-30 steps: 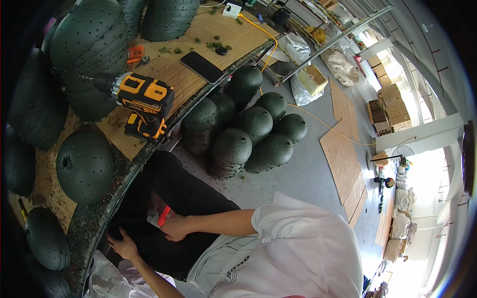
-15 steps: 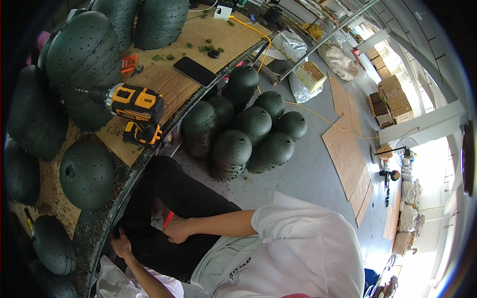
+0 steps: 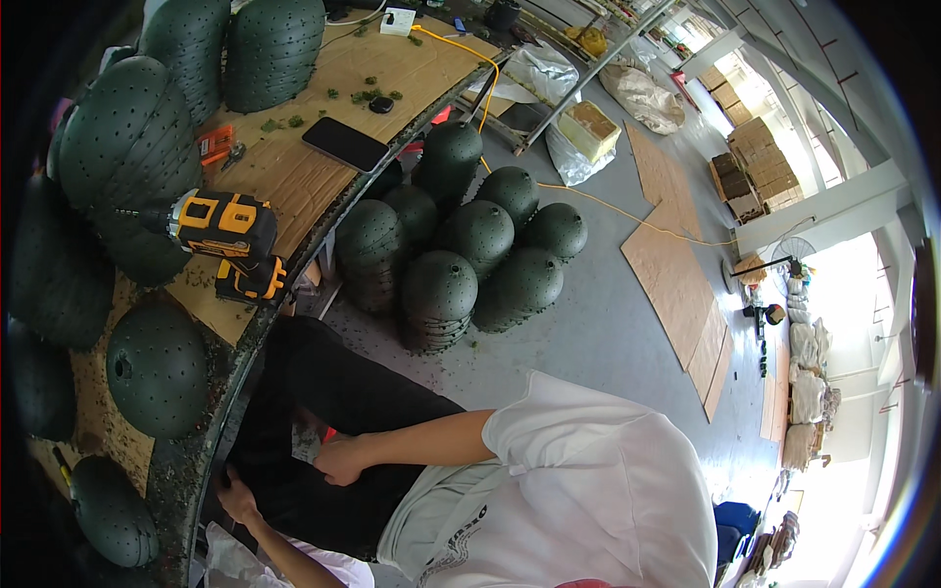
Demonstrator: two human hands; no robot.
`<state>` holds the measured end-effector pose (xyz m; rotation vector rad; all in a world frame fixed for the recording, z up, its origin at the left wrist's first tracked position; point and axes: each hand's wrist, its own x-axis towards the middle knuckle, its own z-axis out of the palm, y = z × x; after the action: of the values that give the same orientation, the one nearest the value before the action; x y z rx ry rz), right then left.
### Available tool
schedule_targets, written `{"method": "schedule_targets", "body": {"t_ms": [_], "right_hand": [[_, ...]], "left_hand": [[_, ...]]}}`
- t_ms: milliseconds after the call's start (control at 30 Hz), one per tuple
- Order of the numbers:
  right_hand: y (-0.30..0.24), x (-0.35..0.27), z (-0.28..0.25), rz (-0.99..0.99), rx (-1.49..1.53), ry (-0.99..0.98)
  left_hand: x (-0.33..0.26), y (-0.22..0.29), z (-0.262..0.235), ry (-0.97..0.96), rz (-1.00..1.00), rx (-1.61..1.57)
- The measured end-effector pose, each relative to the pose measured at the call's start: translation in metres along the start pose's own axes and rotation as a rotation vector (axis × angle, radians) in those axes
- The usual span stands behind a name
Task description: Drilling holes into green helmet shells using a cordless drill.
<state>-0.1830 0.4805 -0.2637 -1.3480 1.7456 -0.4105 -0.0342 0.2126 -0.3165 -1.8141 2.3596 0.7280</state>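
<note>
My left hand (image 3: 237, 498) rests against the black trousers (image 3: 284, 490) beside the table's edge, thumb apart from the fingers and nothing visible in it. Over the lap, my right hand (image 3: 341, 460) is curled closed; what it holds, if anything, is hidden. A small bit of a red thing (image 3: 330, 433) shows just above its knuckles. Nearest to my left hand on the table lie dark green perforated domes: a single one with a hole (image 3: 157, 368) and a small stack (image 3: 115, 512). A yellow and black cordless drill (image 3: 227, 240) stands behind them, its bit pointing left.
Tall stacks of green domes (image 3: 127, 147) crowd the table's left side. A black phone (image 3: 345, 145) and an orange tool (image 3: 217, 145) lie on cardboard (image 3: 294, 191). More dome stacks (image 3: 440, 286) stand on the floor beside the table. A yellow cord (image 3: 627, 217) crosses the floor.
The whole view has shifted, so the table things sit further left and mostly lower. The red strip by my right hand is now largely covered. My left hand stays at the trousers.
</note>
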Motion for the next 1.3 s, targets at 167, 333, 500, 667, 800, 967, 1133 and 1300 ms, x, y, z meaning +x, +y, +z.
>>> {"method": "schedule_targets", "body": {"t_ms": [167,333,500,667,800,967,1133,1300], "right_hand": [[-0.001,-0.003,-0.003,0.004,0.014,0.01],[-0.005,-0.004,-0.007,-0.008,-0.013,-0.05],[0.001,-0.003,-0.001,0.0,0.002,-0.01],[-0.003,-0.003,-0.002,-0.013,0.017,0.003],[0.002,-0.006,-0.004,-0.004,0.015,0.015],[-0.012,0.0,-0.003,-0.077,0.019,0.001],[0.006,0.008,0.009,-0.099,-0.042,0.094],[-0.005,-0.007,-0.01,-0.011,-0.048,-0.034]], "left_hand": [[-0.006,0.0,0.0,0.02,0.042,-0.045],[-0.006,-0.007,0.0,0.024,0.038,-0.065],[-0.01,0.001,-0.002,0.005,0.056,-0.054],[-0.002,-0.011,0.003,0.02,0.046,-0.072],[-0.009,0.006,0.001,0.003,0.061,-0.083],[-0.013,-0.014,-0.009,0.049,0.048,-0.059],[-0.015,0.008,-0.009,0.043,0.053,-0.069],[-0.03,0.011,-0.007,0.057,-0.015,-0.103]]}}
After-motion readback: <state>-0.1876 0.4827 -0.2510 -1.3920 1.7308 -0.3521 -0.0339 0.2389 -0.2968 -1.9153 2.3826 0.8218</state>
